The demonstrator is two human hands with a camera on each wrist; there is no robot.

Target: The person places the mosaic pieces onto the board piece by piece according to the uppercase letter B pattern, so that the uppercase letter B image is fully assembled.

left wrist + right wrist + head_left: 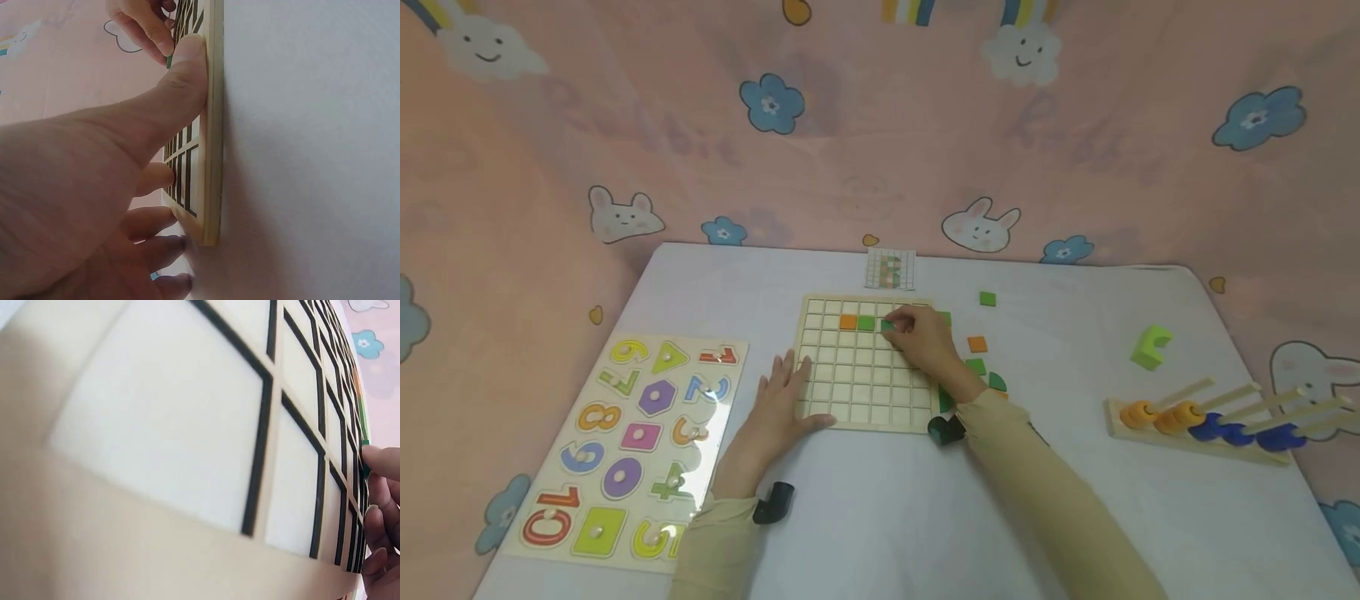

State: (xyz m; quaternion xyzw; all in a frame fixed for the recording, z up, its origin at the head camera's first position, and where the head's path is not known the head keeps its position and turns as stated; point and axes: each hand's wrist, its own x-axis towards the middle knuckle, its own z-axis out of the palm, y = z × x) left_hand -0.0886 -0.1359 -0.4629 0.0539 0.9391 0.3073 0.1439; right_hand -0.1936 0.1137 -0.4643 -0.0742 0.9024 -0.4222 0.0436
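Note:
A wooden grid board (865,430) lies on the white table. In its second row from the far edge sit an orange square tile (847,322) and a light green square tile (866,322). My right hand (925,340) pinches a dark green tile (366,457) over that row, right of the light green one. The tile's full outline is hidden by the fingertips. My left hand (784,408) rests with spread fingers on the board's near left corner, its thumb (187,62) along the near edge.
Loose green and orange tiles (977,344) lie right of the board. A printed pattern card (891,270) is behind it. The number puzzle board (640,436) lies left; a bead counting stand (1195,437) and a green notched block (1150,347) are right.

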